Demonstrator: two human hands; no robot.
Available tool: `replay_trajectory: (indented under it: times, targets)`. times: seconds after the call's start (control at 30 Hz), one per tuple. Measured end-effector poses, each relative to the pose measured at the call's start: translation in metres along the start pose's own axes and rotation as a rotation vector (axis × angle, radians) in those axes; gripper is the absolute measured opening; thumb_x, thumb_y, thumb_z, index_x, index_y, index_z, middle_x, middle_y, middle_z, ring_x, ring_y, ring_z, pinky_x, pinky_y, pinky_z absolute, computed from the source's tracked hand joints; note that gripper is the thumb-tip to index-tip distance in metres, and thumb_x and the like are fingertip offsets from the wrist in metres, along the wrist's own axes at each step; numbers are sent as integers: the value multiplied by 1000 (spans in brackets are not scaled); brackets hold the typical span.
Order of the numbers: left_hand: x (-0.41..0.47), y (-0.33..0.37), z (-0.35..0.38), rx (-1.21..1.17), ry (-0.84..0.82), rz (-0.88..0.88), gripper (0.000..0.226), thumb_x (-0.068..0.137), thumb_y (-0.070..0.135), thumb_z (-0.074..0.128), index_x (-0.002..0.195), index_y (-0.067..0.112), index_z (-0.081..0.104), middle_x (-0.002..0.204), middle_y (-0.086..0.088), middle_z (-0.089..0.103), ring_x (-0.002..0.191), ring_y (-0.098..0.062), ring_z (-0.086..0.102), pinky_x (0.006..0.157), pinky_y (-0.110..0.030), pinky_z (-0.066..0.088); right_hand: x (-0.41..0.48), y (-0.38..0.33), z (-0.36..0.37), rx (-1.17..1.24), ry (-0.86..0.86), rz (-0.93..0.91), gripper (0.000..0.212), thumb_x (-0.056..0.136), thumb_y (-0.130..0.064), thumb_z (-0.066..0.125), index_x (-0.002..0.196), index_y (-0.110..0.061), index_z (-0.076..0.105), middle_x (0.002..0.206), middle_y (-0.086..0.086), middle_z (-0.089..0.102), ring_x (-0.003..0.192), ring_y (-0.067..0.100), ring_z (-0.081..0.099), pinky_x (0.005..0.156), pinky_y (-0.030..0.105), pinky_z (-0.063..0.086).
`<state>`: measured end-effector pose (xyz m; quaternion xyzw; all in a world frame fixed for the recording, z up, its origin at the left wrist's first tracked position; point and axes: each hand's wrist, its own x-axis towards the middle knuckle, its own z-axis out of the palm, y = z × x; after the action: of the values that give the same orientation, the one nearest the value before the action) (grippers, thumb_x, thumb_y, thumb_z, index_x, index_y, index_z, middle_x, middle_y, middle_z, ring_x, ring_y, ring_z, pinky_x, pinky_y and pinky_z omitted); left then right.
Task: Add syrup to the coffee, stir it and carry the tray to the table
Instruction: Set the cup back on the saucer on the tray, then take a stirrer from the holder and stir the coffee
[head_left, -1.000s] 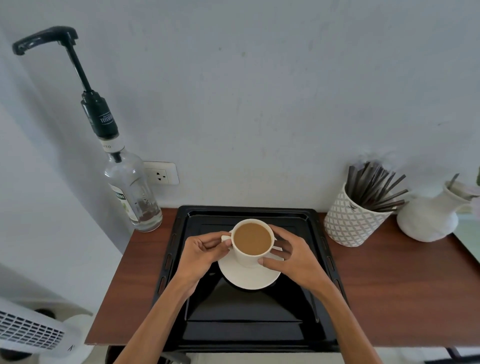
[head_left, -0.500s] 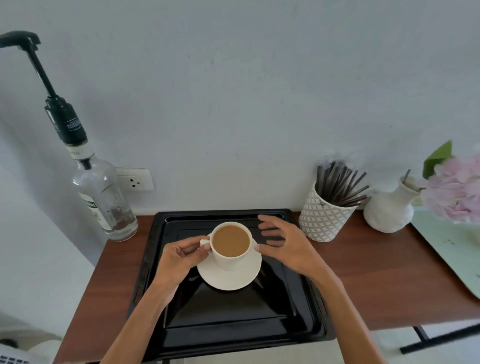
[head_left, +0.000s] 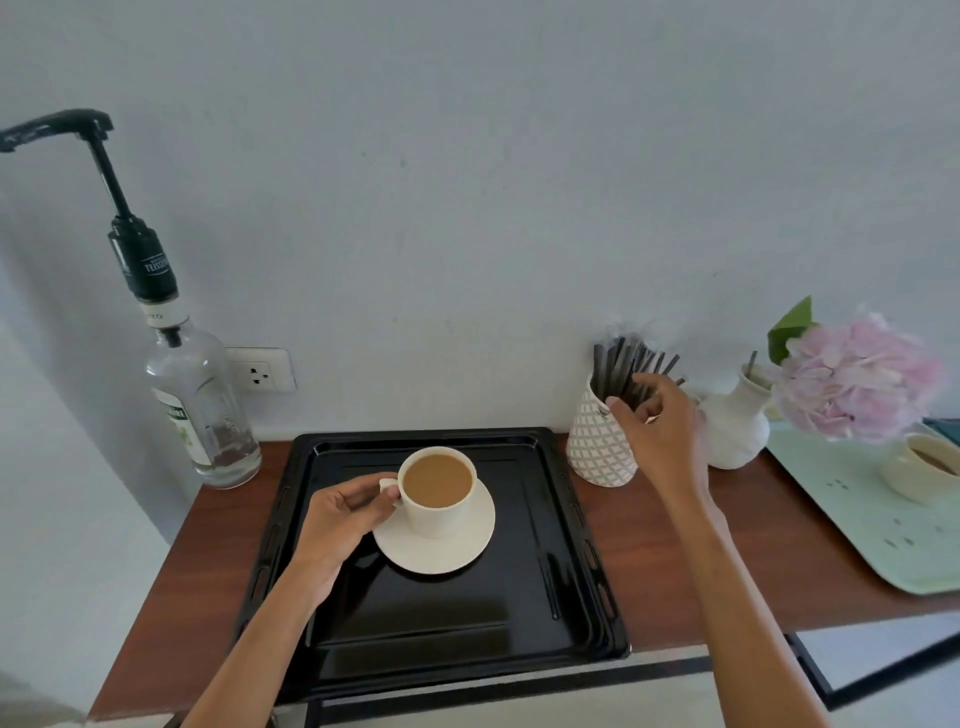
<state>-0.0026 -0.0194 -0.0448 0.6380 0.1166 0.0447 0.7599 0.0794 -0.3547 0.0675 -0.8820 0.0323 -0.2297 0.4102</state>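
While the left hand (head_left: 345, 519) rests on the black tray (head_left: 467, 613), its thumb and fingers (head_left: 382, 503) pinch the small handle of the white cup (head_left: 436, 519). The cup stands upright on a white saucer (head_left: 441, 556), a little toward the saucer's far side, and is filled with light brown coffee (head_left: 438, 480). Saucer and cup sit near the middle of the tray, which lies on the brown bench (head_left: 670, 561) with its near edge at the bench's front.

The right hand (head_left: 662, 431) is raised over the bench to the right of the tray, at the mouth of a white patterned holder (head_left: 597, 447) full of dark stirrers (head_left: 621, 364). Its fingers (head_left: 631, 410) are curled in among the sticks and touch them; whether they pinch one cannot be told.

The syrup bottle (head_left: 202, 415), clear glass with a tall black pump (head_left: 143, 260), stands on the bench at the tray's far left corner, apart from it, with only a little liquid at its bottom. A wall socket (head_left: 260, 369) shows just behind it. Right of the holder stands a white vase (head_left: 737, 426) with a pink flower (head_left: 857, 379). Further right a pale green tray (head_left: 883, 545) carries a small cream bowl (head_left: 917, 473).
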Motion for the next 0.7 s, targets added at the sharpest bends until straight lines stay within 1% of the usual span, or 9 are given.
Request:
replay_trajectory:
  times: [0.07, 0.1, 0.2, 0.27, 0.37, 0.43, 0.5, 0.57, 0.7]
  targets:
    - [0, 0, 0, -1, -2, -1, 20, 87, 9, 78, 94, 27, 86, 99, -3, 84, 94, -10, 78, 87, -31, 57, 5, 3, 3, -33, -68, 60, 43, 91, -27, 77, 129, -12, 66, 73, 11, 70, 67, 20, 68, 63, 29, 48]
    - [1, 0, 0, -4, 1, -4, 21, 87, 8, 77, 93, 27, 86, 99, -3, 84, 94, -10, 79, 87, -32, 57, 6, 4, 5, -20, -104, 85, 39, 92, -25, 76, 127, -9, 67, 70, 14, 71, 60, 20, 70, 62, 28, 50]
    - [0, -1, -1, -10, 14, -5, 22, 88, 8, 77, 92, 27, 86, 99, -3, 84, 94, -11, 79, 88, -33, 57, 7, 7, 10, 13, -139, 109, 11, 96, -17, 71, 98, -7, 76, 61, 20, 70, 35, 8, 62, 44, 12, 44]
    - [-2, -3, 0, -7, 21, -1, 22, 88, 8, 77, 92, 28, 86, 98, -3, 84, 94, -11, 79, 87, -32, 57, 8, 7, 12, 25, -121, 95, 20, 99, -14, 66, 84, -4, 75, 65, 21, 71, 32, 8, 60, 39, 13, 44]
    - [-2, -2, 1, -18, 28, -2, 22, 88, 6, 77, 91, 26, 86, 98, -5, 84, 97, -15, 78, 88, -32, 58, 10, 0, 10, -6, -109, 68, 30, 102, -17, 60, 77, -4, 72, 65, 16, 71, 33, 10, 60, 36, 15, 44]
    - [-2, -1, 1, -16, 28, -7, 21, 88, 6, 77, 93, 24, 85, 99, -6, 84, 99, -16, 78, 88, -33, 59, 13, -10, 6, -53, -97, 18, 33, 102, -21, 60, 77, -5, 72, 64, 12, 72, 39, 16, 64, 39, 23, 51]
    - [-2, 0, 0, -2, 26, -14, 19, 88, 6, 77, 97, 21, 84, 100, -5, 84, 100, -15, 78, 87, -30, 60, 15, -23, 0, -106, -82, -73, 36, 102, -23, 60, 75, -2, 72, 62, 13, 72, 48, 26, 68, 52, 39, 60]
    - [-1, 1, 0, 7, 31, -18, 18, 88, 7, 77, 100, 19, 83, 100, -4, 84, 100, -14, 78, 82, -25, 63, 18, -40, -8, -117, -68, -142, 38, 102, -23, 60, 73, -2, 72, 61, 14, 71, 53, 31, 69, 58, 47, 60]
    - [-1, -1, 1, 7, 44, -21, 17, 88, 8, 78, 100, 20, 84, 99, -3, 84, 99, -13, 78, 76, -22, 64, 20, -73, -24, 22, -16, -235, 38, 101, -24, 61, 69, -6, 71, 54, 6, 69, 44, 16, 68, 59, 43, 61]
